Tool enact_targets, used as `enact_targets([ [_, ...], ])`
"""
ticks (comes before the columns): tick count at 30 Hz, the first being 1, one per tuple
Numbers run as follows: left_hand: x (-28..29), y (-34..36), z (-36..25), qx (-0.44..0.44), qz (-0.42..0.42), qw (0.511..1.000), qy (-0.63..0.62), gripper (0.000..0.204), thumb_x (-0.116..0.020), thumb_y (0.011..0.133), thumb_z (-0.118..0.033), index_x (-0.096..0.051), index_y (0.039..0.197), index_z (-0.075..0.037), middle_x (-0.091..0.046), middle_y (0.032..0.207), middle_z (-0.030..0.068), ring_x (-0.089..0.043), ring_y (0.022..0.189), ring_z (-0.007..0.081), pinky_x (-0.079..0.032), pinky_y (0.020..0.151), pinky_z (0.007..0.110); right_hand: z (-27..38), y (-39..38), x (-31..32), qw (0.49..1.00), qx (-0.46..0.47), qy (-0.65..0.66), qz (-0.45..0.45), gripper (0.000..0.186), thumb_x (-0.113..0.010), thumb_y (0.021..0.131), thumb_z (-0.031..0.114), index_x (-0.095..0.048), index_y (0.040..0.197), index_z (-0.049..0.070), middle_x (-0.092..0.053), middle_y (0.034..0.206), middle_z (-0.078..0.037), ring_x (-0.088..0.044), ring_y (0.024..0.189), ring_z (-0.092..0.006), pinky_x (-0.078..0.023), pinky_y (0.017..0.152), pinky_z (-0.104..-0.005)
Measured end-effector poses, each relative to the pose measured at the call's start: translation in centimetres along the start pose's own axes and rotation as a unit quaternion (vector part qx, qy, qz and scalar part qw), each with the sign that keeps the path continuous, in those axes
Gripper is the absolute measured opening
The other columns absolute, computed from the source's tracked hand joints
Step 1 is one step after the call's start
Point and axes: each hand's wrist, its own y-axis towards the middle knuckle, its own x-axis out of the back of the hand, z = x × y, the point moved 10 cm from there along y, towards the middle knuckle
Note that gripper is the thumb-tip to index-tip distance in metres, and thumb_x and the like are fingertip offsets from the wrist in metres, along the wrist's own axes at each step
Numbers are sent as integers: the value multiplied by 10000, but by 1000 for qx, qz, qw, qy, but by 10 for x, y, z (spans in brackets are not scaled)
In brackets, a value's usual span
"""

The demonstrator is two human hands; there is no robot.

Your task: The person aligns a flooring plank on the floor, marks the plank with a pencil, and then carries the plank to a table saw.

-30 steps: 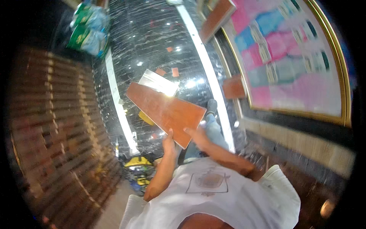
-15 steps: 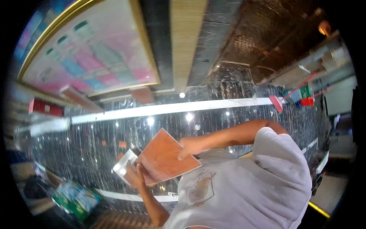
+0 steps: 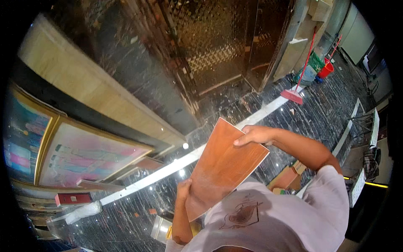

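A reddish-brown wood-grain board [image 3: 224, 168] with pale thin edges is held up in front of my body, tilted. My left hand [image 3: 183, 190] closes on its left edge near the lower end. On the opposite edge, close to the upper right corner, my right hand [image 3: 257, 135] grips it with the thumb lying on the face and the fingers hidden behind. The board's underside cannot be seen.
A pink broom [image 3: 292, 96] stands at the far right beside a red bucket [image 3: 325, 69]. Framed pictures [image 3: 92, 155] lean at the left, near a red box [image 3: 73, 199]. A silver object [image 3: 160, 229] and cardboard [image 3: 289, 176] are on the dark streaked floor.
My view has turned rightward, toward the broom and bucket. The board now stands more upright, and my left hand has shifted from its lower left corner area to its left edge.
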Motion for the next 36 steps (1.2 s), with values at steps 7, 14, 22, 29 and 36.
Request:
enact_targets([
  [7,-78,71,-94,77,75,994,-4,513,-676,964,-419,-717,1134,63,-716,1099,116,-645,974,196,-505,899,331,48,15,151,990,50,61,-117,557,-730,916,398,-652,1213,-67,-700,1180,-184,-712,1018,-253,-586,870,-394],
  [14,-150,88,-148,253,130,959,11,903,-571,869,-759,-683,1201,74,-676,1218,229,-649,1096,313,-483,965,412,30,141,320,975,17,113,-192,374,-738,889,239,-679,1118,-51,-712,1071,-188,-732,878,-267,-609,771,-395],
  [22,-150,218,-27,108,13,907,407,638,-412,987,-662,-664,1285,-157,-654,907,360,-649,868,510,-513,801,534,260,235,440,787,241,-386,-418,339,-499,1004,292,-661,1023,-5,-661,914,-283,-634,898,-474,-509,808,-488],
  [29,-181,221,-148,-37,-21,848,529,396,-510,1041,-329,-538,1418,-214,-607,652,210,-599,567,392,-481,523,499,631,212,292,529,567,-506,-377,531,-585,960,152,-436,1435,-34,-507,1395,-261,-507,1248,-446,-466,1010,-497],
  [36,-214,256,-200,298,-150,887,319,987,-476,844,-838,-708,848,121,-668,854,350,-670,903,497,-514,792,538,655,262,299,324,713,-539,-312,755,-509,1034,338,-82,1630,159,-76,1672,-199,-228,1503,-390,-270,1214,-440],
])
